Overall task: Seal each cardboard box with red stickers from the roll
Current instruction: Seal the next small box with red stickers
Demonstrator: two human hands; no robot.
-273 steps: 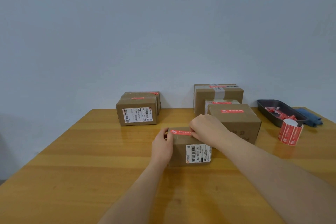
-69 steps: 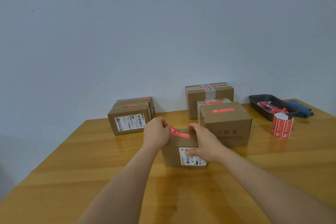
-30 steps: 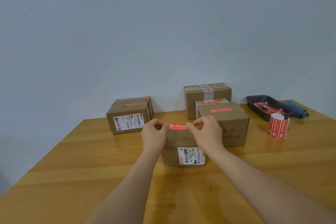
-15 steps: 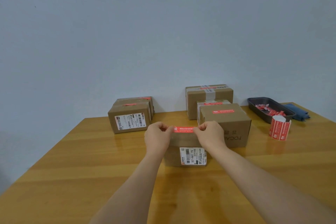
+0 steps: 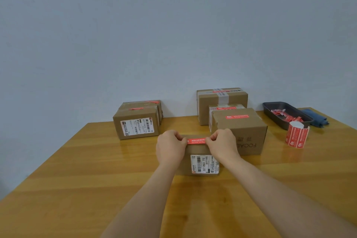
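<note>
Two hands: both reach over the near box, each pinching one end of the same red sticker.
Left hand point(image 5: 170, 146): fingers curled, thumb and fingertips closed on the sticker's left end; the palm side covers the box's upper left corner.
Right hand point(image 5: 223, 144): fingers curled, thumb and fingertips closed on the sticker's right end; the wrist crosses the box's right side.
Red sticker point(image 5: 196, 141): stretched flat and level between the two pinches, at the top front edge of the box; whether it already touches the cardboard cannot be told.
Near box point(image 5: 195, 152): small cardboard box directly beneath the fingers, a white barcode label point(image 5: 204, 164) on its front face below the sticker.
Large box point(image 5: 239, 129): just right of the right-hand fingers, a red sticker already on its top.
Back boxes point(image 5: 222, 100): beyond the right-hand fingers, against the wall, one taller with clear tape and a smaller one in front of it.
Left boxes point(image 5: 138, 123): beyond and left of the left-hand fingers, two together, each with a red strip on top.
Sticker roll point(image 5: 296, 135): upright on the table point(image 5: 77, 170), well to the right of the right-hand fingers.
Dark tray point(image 5: 270, 111): farther right and back, holding red scraps; a blue cloth point(image 5: 316, 118) lies beside it.
</note>
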